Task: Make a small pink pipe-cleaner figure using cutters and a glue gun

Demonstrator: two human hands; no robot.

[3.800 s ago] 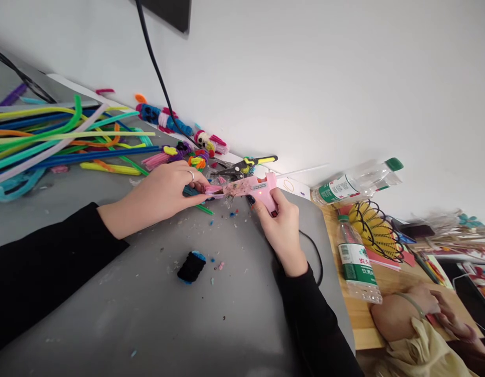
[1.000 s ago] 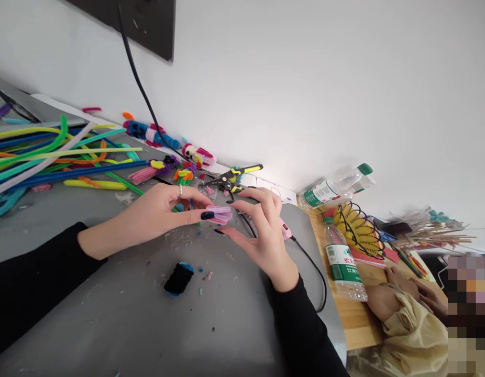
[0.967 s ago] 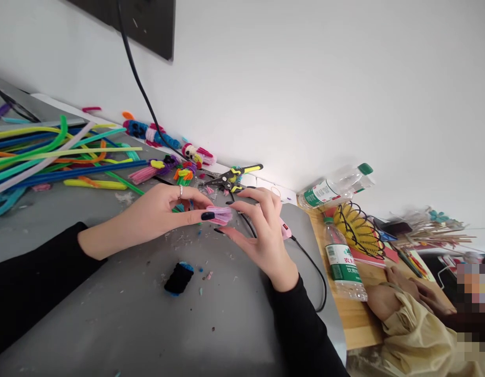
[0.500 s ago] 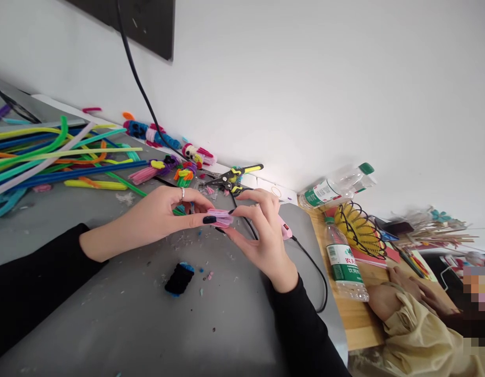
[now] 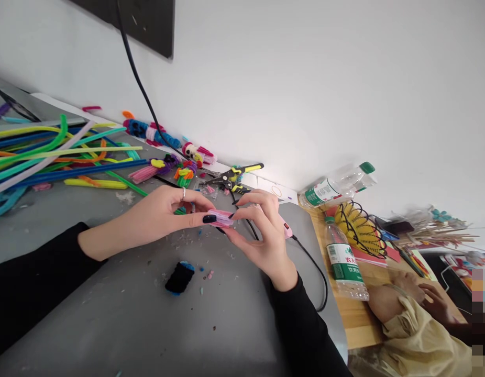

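A short bundle of pink and lilac pipe cleaners (image 5: 221, 218) is held between both hands above the grey table mat (image 5: 227, 324). My left hand (image 5: 164, 212) pinches its left end between thumb and fingers. At its right end, the fingertips and thumb of my right hand (image 5: 264, 235) close on the bundle. A black and blue fuzzy piece (image 5: 180, 278) lies on the mat below my hands, with small fluff scraps about it. Just beyond my fingers rest black and yellow pliers (image 5: 230, 179). My left fingers partly hide a green piece.
Loose coloured pipe cleaners (image 5: 62, 162) spread at the left. Several small pipe-cleaner figures (image 5: 158, 162) lie along the wall. A pink corded tool (image 5: 286, 228) is behind my right hand. Water bottles (image 5: 346, 269) and a yellow wire basket (image 5: 358, 230) stand right, near another person's sleeve (image 5: 419, 335).
My hands stay almost in place, with the pink bundle turned very slightly between the fingers. At the right, the other person's hands have shifted a little.
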